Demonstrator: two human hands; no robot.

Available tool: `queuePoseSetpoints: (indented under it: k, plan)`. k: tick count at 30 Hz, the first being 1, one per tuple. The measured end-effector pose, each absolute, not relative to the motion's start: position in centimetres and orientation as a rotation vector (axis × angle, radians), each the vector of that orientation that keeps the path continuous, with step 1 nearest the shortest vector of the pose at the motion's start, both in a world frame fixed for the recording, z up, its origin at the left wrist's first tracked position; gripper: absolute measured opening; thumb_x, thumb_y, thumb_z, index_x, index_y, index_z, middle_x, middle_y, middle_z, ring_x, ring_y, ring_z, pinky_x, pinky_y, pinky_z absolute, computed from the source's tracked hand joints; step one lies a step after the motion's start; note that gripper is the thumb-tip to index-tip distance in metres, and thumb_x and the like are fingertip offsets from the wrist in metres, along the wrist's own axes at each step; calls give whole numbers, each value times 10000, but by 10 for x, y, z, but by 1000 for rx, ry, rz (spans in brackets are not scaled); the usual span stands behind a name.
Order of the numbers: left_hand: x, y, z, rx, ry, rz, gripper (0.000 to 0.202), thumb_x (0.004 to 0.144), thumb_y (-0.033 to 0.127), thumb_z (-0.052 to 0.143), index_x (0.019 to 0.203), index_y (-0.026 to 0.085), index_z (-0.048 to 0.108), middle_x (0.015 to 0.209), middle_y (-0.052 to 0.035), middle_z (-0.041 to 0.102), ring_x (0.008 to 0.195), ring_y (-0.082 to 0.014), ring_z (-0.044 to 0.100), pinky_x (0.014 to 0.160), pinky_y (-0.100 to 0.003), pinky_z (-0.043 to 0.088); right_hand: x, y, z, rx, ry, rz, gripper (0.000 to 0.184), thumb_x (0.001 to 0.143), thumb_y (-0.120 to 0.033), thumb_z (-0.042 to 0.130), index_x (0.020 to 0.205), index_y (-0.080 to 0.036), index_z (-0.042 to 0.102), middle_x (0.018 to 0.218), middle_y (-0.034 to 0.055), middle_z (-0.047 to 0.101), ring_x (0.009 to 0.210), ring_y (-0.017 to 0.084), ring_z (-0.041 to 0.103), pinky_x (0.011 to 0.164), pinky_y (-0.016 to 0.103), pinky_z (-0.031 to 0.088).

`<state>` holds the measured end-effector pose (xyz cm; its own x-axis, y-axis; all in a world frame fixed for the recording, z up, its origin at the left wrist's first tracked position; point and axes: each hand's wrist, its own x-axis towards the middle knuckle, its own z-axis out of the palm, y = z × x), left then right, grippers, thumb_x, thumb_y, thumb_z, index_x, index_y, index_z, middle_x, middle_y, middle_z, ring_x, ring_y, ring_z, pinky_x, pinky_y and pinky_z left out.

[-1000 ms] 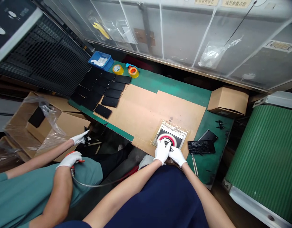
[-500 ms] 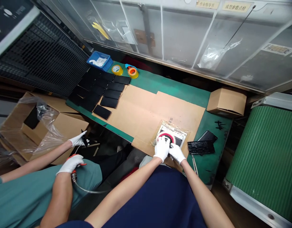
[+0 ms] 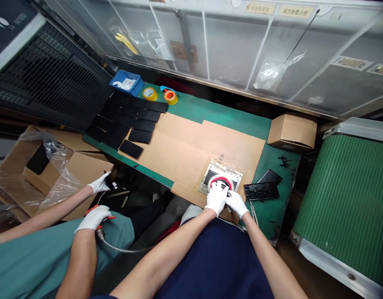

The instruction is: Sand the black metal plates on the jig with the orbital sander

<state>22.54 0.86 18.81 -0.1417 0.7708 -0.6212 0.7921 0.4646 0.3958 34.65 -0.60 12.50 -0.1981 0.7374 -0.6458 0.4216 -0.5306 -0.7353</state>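
Both my white-gloved hands grip a round polisher (image 3: 231,181) with a red and white pad, blurred at its rim. My left hand (image 3: 216,198) is wrapped over its top; my right hand (image 3: 237,203) closes on its near right side. Under the pad lies a flat black panel (image 3: 207,177), partly covered, on a pale board wrapped in clear film (image 3: 220,167). Just right of my right hand lie a black ribbed plastic part (image 3: 261,191) and a smooth black panel (image 3: 270,177), with metal tweezers (image 3: 253,212) nearer me.
Brown cardboard (image 3: 185,143) covers much of the green table (image 3: 191,109). Rows of black panels (image 3: 131,149), tape rolls (image 3: 150,94) and a blue bin (image 3: 137,86) stand left. A co-worker's gloved hands (image 3: 93,218) hold orange-handled pliers and black parts. A green conveyor (image 3: 350,187) runs right.
The polisher, with both my hands on it, has shifted right across the black panel, baring the panel's left end. The whole view has swung slightly.
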Motion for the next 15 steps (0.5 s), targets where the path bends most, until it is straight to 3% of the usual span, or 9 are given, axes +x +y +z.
queuePoseSetpoints:
  k: [5, 11, 15]
  plan:
    - [222, 20, 189, 1360, 1864, 104, 492, 1017, 473, 415, 1390, 169, 521, 1380, -150, 528, 1285, -277, 527, 1110, -370, 428, 342, 0, 120, -1812, -1351, 1786, 268, 786, -356, 572, 903, -158, 711, 833, 99, 743, 864, 247, 673, 734, 296, 552]
    - [226, 7, 187, 1232, 1931, 22, 570, 1006, 496, 404, 1453, 146, 464, 1410, -191, 499, 1273, -326, 538, 1061, -432, 473, 354, 1, 123, -1724, -1394, 1886, 193, 711, -328, 644, 786, -159, 697, 751, 73, 728, 709, 217, 648, 644, 277, 536]
    - [227, 19, 187, 1372, 1845, 86, 548, 1006, 477, 416, 1456, 170, 471, 1431, -165, 501, 1314, -310, 506, 1117, -420, 432, 348, 0, 125, -1762, -1364, 1829, 297, 806, -351, 536, 921, -134, 702, 766, 97, 723, 750, 220, 652, 662, 275, 535]
